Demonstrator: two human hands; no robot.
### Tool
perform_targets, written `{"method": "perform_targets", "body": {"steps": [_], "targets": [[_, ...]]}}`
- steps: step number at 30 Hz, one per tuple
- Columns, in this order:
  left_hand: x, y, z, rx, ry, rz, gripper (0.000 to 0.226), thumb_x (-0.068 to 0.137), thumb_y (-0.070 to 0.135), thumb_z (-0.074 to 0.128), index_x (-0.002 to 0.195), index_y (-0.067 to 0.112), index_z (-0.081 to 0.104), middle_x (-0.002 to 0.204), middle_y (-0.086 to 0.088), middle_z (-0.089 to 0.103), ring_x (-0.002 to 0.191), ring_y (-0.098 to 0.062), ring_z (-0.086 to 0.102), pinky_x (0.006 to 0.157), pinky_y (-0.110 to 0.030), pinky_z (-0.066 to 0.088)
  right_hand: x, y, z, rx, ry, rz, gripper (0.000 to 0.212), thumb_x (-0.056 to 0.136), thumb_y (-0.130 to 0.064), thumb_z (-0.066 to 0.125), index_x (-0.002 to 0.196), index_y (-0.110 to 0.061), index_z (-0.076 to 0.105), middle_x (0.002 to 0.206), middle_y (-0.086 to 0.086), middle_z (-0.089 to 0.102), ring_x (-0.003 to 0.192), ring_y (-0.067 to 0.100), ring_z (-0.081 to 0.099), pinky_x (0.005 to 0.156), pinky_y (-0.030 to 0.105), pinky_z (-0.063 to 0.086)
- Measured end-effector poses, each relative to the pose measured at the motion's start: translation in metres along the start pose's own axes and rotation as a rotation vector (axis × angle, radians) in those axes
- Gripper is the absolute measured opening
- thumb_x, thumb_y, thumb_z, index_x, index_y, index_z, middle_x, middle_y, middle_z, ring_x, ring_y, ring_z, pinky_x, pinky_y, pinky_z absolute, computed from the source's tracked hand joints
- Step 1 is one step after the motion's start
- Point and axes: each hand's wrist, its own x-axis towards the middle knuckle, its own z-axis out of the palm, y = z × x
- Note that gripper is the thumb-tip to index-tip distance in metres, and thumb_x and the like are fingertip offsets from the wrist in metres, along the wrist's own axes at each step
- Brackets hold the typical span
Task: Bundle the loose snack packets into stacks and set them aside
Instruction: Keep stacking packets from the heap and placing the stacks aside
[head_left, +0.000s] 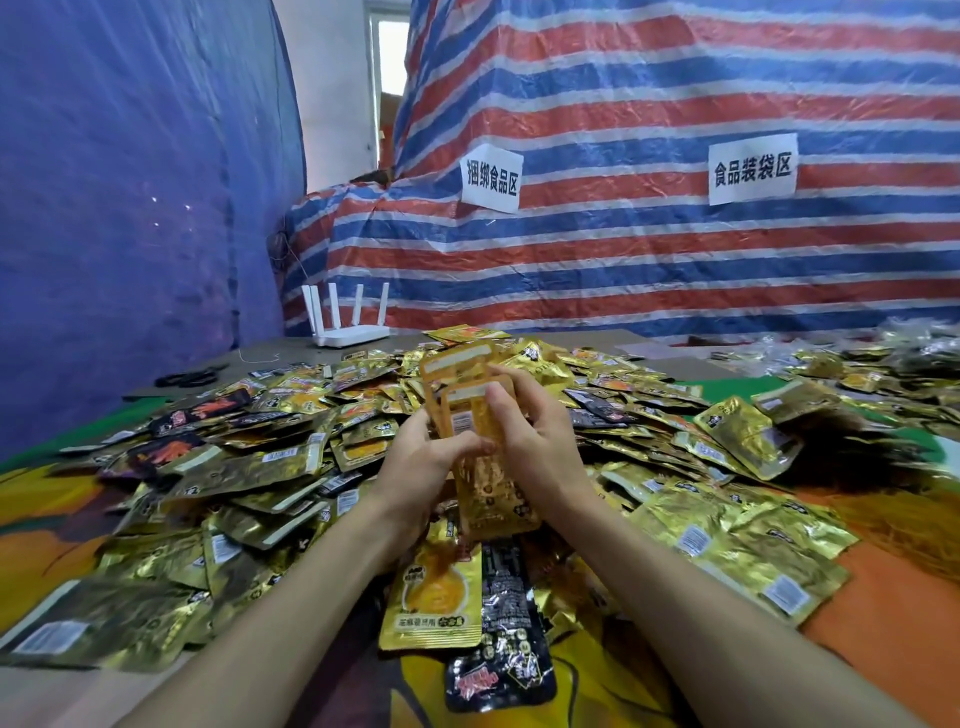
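**Position.** A stack of orange snack packets is held upright between both hands, directly above the pile of loose snack packets that covers most of the worktop. The stack is gripped on its left edge by the left hand and on its right edge by the right hand. The fingers of both hands are curled round the packets, and the thumbs are pressed on the near face. The upper ends of the packets are fanned and not yet squared. No tie is seen on the stack.

**Handling.** The packets are judged to be light, thin and flexible. Their glossy film faces are likely to slide over one another. A hold across the flat faces near mid-length, with pressure on both long edges, is advised so that splaying is prevented. If only the sealed ends are held, the middle packets are likely to slip out.

**Surroundings.** A white router stands beyond the stack and to its left. Black scissors lie further left of the stack, on the worktop.
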Motion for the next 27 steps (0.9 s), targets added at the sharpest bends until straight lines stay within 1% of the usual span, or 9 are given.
{"method": "perform_targets", "body": {"steps": [4,7,9,12,15,18,20,23,27], "targets": [[0.001,0.001,0.0,-0.04,0.057,0.052,0.038,0.078,-0.003,0.077,0.107,0.011,0.057,0.084,-0.004,0.077,0.073,-0.02,0.075,0.051,-0.027,0.055,0.002,-0.007,-0.004,0.066,0.046,-0.053,0.031,0.105,-0.013,0.048,0.13,-0.027,0.059,0.127,-0.001,0.065,0.11,0.015,0.068,0.085,0.035,0.059],[0.002,0.002,0.0,0.036,0.041,0.117,0.049,0.078,-0.003,0.078,0.114,0.018,0.051,0.098,-0.005,0.075,0.085,-0.017,0.075,0.061,-0.026,0.058,0.004,-0.012,-0.007,0.152,0.035,-0.109,0.065,0.103,0.002,0.041,0.153,-0.039,0.029,0.148,-0.013,0.041,0.122,0.0,0.058,0.09,0.028,0.057],[0.0,0.004,0.001,0.108,-0.034,0.164,0.055,0.083,-0.002,0.075,0.124,0.021,0.046,0.105,-0.003,0.071,0.091,-0.012,0.073,0.068,-0.024,0.058,0.007,-0.013,-0.011,0.228,0.011,-0.107,0.075,0.099,0.001,0.04,0.158,-0.039,0.017,0.154,-0.007,0.035,0.119,-0.002,0.059,0.084,0.024,0.058],[-0.003,0.007,0.004,0.151,-0.064,0.203,0.057,0.083,-0.002,0.076,0.124,0.02,0.042,0.101,-0.001,0.07,0.087,-0.008,0.073,0.065,-0.02,0.057,0.012,-0.017,-0.016,0.158,0.01,-0.139,0.086,0.087,-0.003,0.042,0.161,-0.035,0.008,0.158,0.002,0.032,0.123,0.001,0.057,0.091,0.027,0.057],[-0.004,0.008,0.008,0.108,-0.051,0.214,0.058,0.081,-0.007,0.075,0.121,0.017,0.04,0.097,-0.006,0.071,0.082,-0.013,0.074,0.062,-0.021,0.057,0.014,-0.022,-0.019,0.079,0.068,-0.186,0.074,0.086,-0.001,0.041,0.155,-0.024,0.028,0.137,-0.003,0.045,0.109,-0.001,0.061,0.082,0.028,0.059],[-0.005,0.006,0.011,0.061,-0.059,0.203,0.054,0.084,-0.008,0.072,0.121,0.019,0.043,0.1,-0.006,0.073,0.089,-0.018,0.075,0.066,-0.028,0.06,0.015,-0.024,-0.019,-0.018,0.199,-0.208,0.038,0.1,-0.014,0.045,0.136,-0.022,0.052,0.132,0.001,0.049,0.124,0.009,0.052,0.103,0.042,0.051],[-0.006,0.005,0.013,0.048,-0.057,0.201,0.05,0.086,-0.007,0.07,0.119,0.021,0.045,0.101,-0.004,0.073,0.093,-0.018,0.074,0.068,-0.029,0.06,0.016,-0.025,-0.02,0.001,0.22,-0.238,0.036,0.103,-0.006,0.049,0.137,-0.019,0.051,0.126,0.002,0.055,0.118,0.009,0.058,0.099,0.039,0.053],[-0.006,0.005,0.011,0.04,-0.049,0.222,0.051,0.087,-0.008,0.068,0.122,0.023,0.046,0.1,0.001,0.074,0.097,-0.015,0.073,0.07,-0.028,0.06,0.014,-0.027,-0.022,0.257,0.111,-0.128,0.06,0.101,0.005,0.048,0.145,-0.032,0.032,0.11,0.011,0.066,0.093,0.014,0.071,0.077,0.029,0.059],[-0.01,0.005,0.015,0.064,-0.047,0.268,0.056,0.09,-0.007,0.066,0.125,0.028,0.041,0.11,-0.002,0.07,0.103,-0.013,0.071,0.075,-0.029,0.06,0.009,-0.023,-0.017,0.184,-0.055,-0.051,0.037,0.107,-0.008,0.042,0.14,-0.023,0.049,0.115,0.001,0.067,0.101,0.017,0.071,0.075,0.024,0.058]]}}
